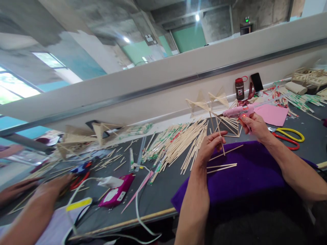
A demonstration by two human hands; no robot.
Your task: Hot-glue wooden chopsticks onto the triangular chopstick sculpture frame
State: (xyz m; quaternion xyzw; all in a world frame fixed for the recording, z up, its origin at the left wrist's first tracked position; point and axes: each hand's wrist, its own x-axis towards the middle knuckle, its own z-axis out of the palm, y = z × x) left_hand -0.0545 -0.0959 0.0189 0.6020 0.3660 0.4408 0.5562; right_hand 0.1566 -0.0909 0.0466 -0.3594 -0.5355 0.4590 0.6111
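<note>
My left hand [214, 144] pinches thin wooden sticks [218, 131] that stand upright above a purple cloth [245, 173]. In my right hand [255, 126] is a pink glue gun [236, 111], its nozzle pointing left at the top of those sticks. Just behind, a stick frame [231, 127] rests on the dark table, partly hidden by the gun and hand. Several loose sticks [222, 167] lie on the cloth beside my left wrist.
Piled sticks [181, 144] spread left of my hands. Scissors [288, 136] and pink paper [274, 114] lie right; a bottle [239, 89] stands behind. At far left, another person's hands [55, 185] are near a magenta pack [117, 190] and a white cable [138, 207].
</note>
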